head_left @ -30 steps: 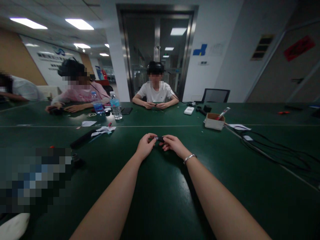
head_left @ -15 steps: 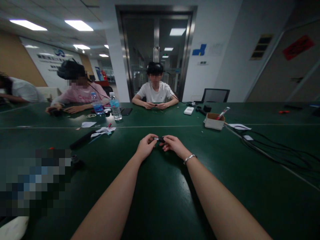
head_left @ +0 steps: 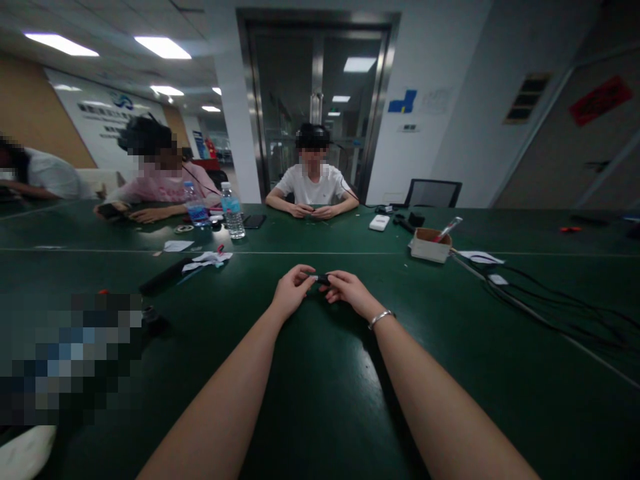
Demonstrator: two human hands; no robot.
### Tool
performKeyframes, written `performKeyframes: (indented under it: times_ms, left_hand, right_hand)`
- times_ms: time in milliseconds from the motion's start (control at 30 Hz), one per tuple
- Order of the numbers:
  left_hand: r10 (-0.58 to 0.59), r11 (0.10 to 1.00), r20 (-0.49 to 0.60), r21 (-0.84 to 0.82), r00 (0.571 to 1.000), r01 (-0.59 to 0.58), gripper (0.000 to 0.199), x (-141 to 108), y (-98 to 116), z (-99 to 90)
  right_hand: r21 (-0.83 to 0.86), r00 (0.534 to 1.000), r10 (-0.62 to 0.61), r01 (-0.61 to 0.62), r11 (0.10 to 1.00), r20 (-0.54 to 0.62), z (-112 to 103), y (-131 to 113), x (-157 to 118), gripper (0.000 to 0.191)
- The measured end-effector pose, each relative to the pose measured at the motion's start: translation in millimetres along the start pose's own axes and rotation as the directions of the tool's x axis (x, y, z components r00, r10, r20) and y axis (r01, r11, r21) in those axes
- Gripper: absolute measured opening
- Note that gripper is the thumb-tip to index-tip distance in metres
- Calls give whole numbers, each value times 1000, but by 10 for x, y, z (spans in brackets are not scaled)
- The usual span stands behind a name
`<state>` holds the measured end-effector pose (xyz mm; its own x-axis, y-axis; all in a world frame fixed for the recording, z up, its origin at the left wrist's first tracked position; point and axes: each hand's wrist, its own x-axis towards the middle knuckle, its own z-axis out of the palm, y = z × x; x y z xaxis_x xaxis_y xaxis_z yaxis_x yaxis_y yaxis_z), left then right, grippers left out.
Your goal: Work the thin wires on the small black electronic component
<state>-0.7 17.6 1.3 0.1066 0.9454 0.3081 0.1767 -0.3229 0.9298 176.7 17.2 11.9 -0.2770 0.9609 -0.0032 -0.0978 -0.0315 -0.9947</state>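
Note:
A small dark object with a lighter left end is held between my two hands, above the green table. My left hand pinches its left end between thumb and fingers. From the other side, my right hand has its fingertips closed on the dark right end. A silver bracelet circles my right wrist. What exactly the object is cannot be made out.
Two water bottles stand at the back left near a phone. Crumpled paper lies closer. A small box and black cables are on the right. Across the table sits a person; others are at the left.
My left hand's fingers have shifted slightly on the object, and less of its light end shows. The whole view has moved a little.

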Motion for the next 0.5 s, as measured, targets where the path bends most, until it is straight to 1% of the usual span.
performKeyframes:
  times_ms: [267,500]
  left_hand:
    - [-58,998,-11,-33,998,58,34,20,-24,1]
    - [-100,994,10,-37,995,100,37,21,-7,-6]
  right_hand:
    - [-11,999,-30,30,999,32,-27,42,14,16]
    - [-24,998,-46,47,999,51,-20,18,-8,18]
